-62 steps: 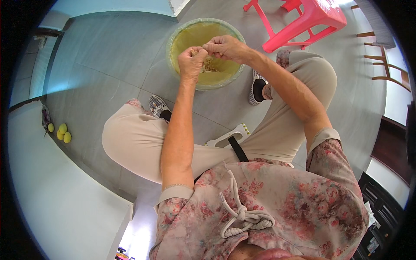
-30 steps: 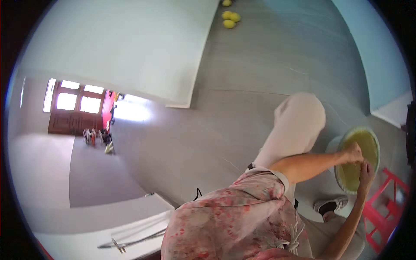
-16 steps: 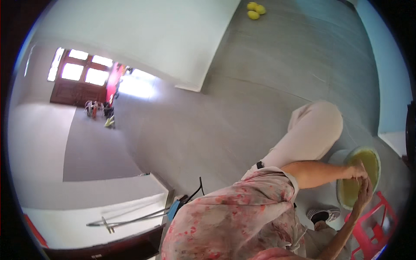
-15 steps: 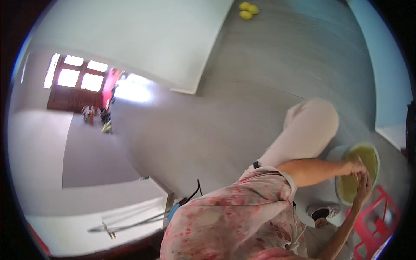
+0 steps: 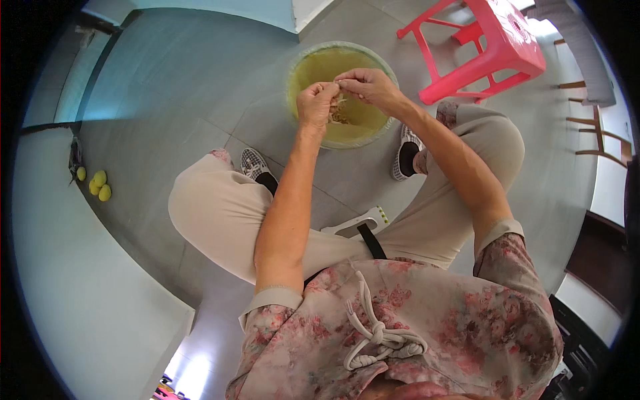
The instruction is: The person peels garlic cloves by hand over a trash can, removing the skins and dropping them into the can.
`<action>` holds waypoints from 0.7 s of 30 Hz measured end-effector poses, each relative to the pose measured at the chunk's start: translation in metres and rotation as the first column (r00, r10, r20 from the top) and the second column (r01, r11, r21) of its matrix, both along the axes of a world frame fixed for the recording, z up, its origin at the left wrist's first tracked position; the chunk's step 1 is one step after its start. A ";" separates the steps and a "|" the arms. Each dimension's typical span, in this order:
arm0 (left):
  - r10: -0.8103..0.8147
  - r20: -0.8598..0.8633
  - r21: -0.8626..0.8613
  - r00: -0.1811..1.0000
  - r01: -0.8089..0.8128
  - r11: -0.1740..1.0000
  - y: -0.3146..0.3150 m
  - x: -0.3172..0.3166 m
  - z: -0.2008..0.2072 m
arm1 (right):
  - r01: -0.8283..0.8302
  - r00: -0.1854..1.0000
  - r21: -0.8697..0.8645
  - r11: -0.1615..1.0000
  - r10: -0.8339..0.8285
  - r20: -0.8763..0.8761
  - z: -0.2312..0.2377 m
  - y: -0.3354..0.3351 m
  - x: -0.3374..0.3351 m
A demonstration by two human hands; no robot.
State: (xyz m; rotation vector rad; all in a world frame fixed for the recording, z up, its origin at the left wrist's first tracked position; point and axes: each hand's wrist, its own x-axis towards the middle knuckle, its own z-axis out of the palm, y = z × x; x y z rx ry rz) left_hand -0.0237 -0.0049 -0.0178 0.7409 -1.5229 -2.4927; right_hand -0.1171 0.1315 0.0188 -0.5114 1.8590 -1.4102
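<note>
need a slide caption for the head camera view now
Left hand and right hand close together over a yellow-lined bin with scraps inside, pink stool to its right.

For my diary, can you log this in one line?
left hand: pinched, over bin; right hand: pinched, beside left; held: unclear; scraps: inside bin

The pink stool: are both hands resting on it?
No, the left hand and right hand are over the round bin, apart from the pink stool.
</note>
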 end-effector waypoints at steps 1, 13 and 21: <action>0.028 0.010 0.034 1.000 -0.028 0.999 0.006 -0.002 0.001 | -0.015 0.999 -0.063 0.998 0.018 0.051 -0.002 0.006 -0.002; 0.116 0.038 0.002 0.993 -0.116 0.993 0.001 -0.004 0.003 | -0.038 0.999 0.004 0.999 0.038 -0.013 -0.011 0.005 -0.007; 0.059 0.148 -0.090 0.987 -0.046 0.995 0.000 -0.002 -0.009 | 0.044 0.986 -0.069 0.997 -0.032 0.167 -0.003 0.000 -0.003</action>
